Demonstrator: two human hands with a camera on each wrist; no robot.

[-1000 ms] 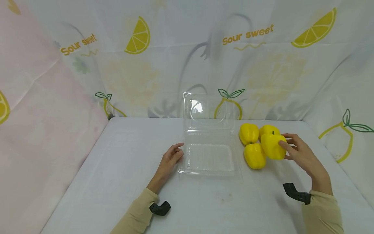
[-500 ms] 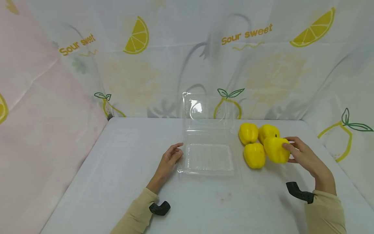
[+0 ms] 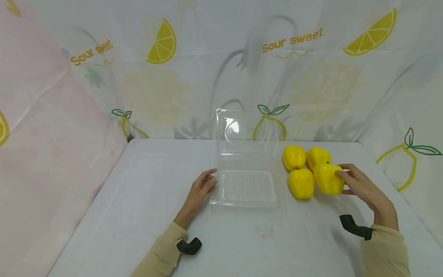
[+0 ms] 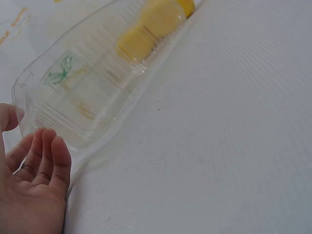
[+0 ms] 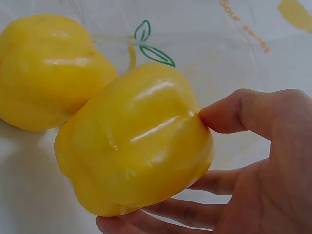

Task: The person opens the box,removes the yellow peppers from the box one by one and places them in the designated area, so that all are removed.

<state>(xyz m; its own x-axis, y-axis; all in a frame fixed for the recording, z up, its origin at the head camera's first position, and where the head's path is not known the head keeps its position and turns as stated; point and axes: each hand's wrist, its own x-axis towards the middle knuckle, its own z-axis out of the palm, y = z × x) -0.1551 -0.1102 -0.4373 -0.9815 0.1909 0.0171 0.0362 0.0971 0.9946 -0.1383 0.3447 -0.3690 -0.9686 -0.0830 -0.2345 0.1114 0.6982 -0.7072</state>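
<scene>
My right hand (image 3: 360,185) grips a yellow bell pepper (image 3: 328,180) from its right side. In the right wrist view the thumb presses one side of the pepper (image 5: 136,141) and the fingers reach beneath it. Three more yellow bell peppers sit close by, one at the back left (image 3: 294,157), one at the back right (image 3: 318,156) and one at the front left (image 3: 301,184). A clear plastic clamshell box (image 3: 247,204) stands with its lid (image 3: 238,130) raised. Loosely bent, my left hand (image 3: 200,188) touches the box's left edge with its fingertips.
White cloth covers the table (image 3: 138,215). Behind it hangs a printed curtain (image 3: 204,84) with lemon drawings, close behind the raised lid. Black wrist devices (image 3: 189,246) sit at both sleeves.
My right hand has moved the gripped pepper slightly right and toward me, uncovering more of the back right pepper. My left hand and the box have stayed in place.
</scene>
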